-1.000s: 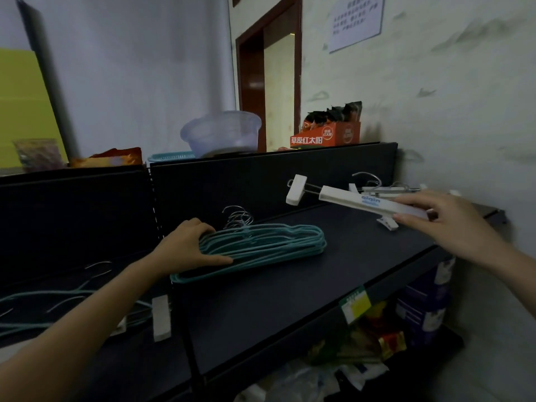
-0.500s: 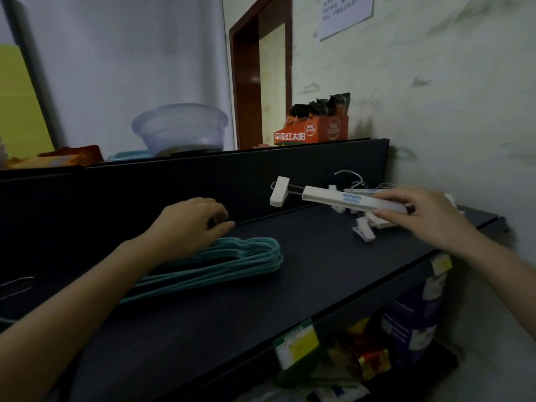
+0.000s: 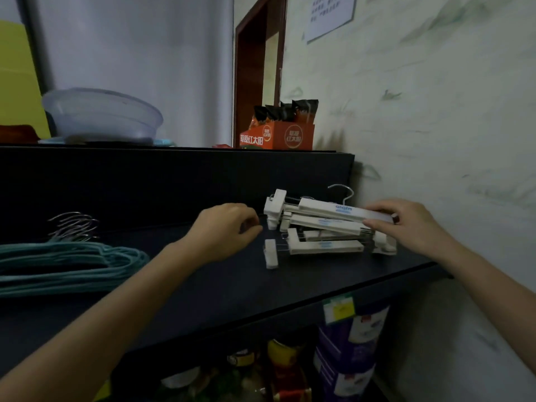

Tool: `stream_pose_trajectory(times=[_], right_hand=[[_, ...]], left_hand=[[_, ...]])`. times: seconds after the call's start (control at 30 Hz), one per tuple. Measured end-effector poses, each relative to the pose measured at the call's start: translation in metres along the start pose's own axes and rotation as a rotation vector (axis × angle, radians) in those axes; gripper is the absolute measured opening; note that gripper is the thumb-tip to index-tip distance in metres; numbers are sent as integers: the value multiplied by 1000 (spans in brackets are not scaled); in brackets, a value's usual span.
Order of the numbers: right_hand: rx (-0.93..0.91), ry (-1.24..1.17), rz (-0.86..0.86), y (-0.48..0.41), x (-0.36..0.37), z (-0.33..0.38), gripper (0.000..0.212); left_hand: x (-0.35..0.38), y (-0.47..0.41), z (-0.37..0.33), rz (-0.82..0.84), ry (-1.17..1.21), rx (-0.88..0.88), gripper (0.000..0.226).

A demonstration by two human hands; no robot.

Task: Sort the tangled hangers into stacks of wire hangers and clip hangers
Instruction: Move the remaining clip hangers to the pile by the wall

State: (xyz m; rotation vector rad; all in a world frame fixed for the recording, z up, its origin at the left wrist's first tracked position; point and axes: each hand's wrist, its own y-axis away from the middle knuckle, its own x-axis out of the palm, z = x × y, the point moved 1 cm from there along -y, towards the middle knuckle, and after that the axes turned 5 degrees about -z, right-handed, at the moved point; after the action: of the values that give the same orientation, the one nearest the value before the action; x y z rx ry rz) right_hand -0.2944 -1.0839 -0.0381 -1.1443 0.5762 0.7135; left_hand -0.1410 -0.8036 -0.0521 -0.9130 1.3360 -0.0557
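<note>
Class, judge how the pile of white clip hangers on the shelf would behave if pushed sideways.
The clip hangers lie crisscrossed, so the pile would probably splay rather than slide as one. Their plastic bars look rigid, likely stiff and light. Protruding clips and the hook might snag.

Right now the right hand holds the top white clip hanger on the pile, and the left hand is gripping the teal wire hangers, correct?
No. The head view shows the left hand gripping nothing, curled beside the clip hanger pile, apart from the teal wire hangers on its left. The right hand does hold the top white clip hanger.
</note>
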Motion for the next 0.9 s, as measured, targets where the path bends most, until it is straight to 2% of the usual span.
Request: stream_pose_trajectory(times=[0.13, 0.3, 0.57, 0.63, 0.73, 0.9], right_hand=[[-2, -1, 44, -18, 18, -32, 24], [5, -10, 127, -48, 46, -41, 29], [-38, 277, 324, -72, 65, -40, 43], [-67, 233, 267, -71, 66, -25, 48], [-176, 69, 172, -63, 69, 21, 40], [-454, -182, 226, -39, 93, 129, 30]], left_hand=[[24, -19, -29, -2, -11, -7, 29], [33, -28, -34, 12, -65, -36, 33], [19, -8, -6, 31, -122, -185, 31], [10, 5, 6, 56, -147, -236, 31], [-13, 35, 23, 55, -190, -313, 30], [-63, 115, 40, -22, -303, -462, 31]])
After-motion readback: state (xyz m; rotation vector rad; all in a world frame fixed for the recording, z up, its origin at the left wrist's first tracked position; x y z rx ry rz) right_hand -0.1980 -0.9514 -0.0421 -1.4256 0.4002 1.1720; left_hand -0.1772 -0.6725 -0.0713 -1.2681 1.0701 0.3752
